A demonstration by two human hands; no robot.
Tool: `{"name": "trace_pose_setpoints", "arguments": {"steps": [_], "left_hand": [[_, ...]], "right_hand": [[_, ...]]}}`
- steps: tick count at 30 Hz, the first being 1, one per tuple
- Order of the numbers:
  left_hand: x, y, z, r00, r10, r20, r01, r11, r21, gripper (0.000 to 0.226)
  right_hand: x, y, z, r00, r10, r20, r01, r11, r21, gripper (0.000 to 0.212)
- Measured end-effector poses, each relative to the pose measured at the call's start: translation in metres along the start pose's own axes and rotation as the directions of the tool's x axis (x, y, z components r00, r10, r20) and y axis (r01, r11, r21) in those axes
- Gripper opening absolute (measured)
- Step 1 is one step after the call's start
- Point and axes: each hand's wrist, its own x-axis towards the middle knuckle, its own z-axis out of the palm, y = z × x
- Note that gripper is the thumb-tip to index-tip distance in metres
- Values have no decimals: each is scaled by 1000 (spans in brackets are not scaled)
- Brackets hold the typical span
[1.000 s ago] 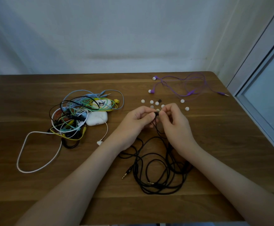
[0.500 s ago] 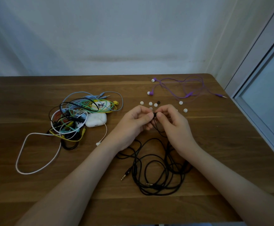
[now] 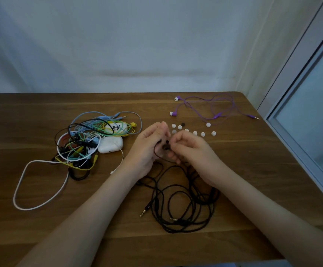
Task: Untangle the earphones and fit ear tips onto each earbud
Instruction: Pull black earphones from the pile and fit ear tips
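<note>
Eight white ear tips [image 3: 195, 133] and one dark ear tip [image 3: 183, 124] lie on the table [image 3: 253, 170] just beyond the hands, near one purple earphone set [image 3: 214, 116]. The left hand [image 3: 147, 147] and right hand [image 3: 193, 151] meet with curled fingers, both pinching a black earbud [image 3: 165, 146] above its looped black cable [image 3: 183, 209]

Left hand [image 3: 147, 151] and right hand [image 3: 194, 151] are bare, as are both forearms [image 3: 91, 218].

Black earphones [image 3: 155, 204]: cable in loose tangled loops on the desk [image 3: 253, 170], gold jack [image 3: 144, 211] at left of the loops, earbud [image 3: 165, 146] end raised, pinched between left hand [image 3: 147, 149] and right hand [image 3: 192, 150]. White ear tips [image 3: 202, 134] and one dark tip [image 3: 183, 124] loose just behind the hands. Purple earphones [image 3: 217, 115] spread out far right, white tips fitted. Multicolour earphone tangle [image 3: 80, 145] at left
</note>
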Motion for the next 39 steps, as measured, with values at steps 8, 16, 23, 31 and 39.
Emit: {"name": "trace_pose_setpoints", "arguments": {"steps": [8,16,23,31,39], "left_hand": [[1,0,-3,998,52,-24,-51,998,36,36],[0,1,-3,997,49,-54,-46,997,65,27],[0,0,-3,999,44,-3,-44,999,32,13],[0,-1,-1,999,5,44,-8,997,79,19],[-1,2,3,1000,-22,-14,22,999,48,8]], "right_hand": [[-2,-12,1,928,172,330,24,858,-514,6],[40,-16,-40,992,4,-124,-66,863,-502,10],[89,16,-54,962,-102,-254,-139,617,-774,29],[99,14,-51,973,-129,-191,-91,545,-833,9],[66,0,-48,916,-272,-295,-14,712,-702,9]]}}
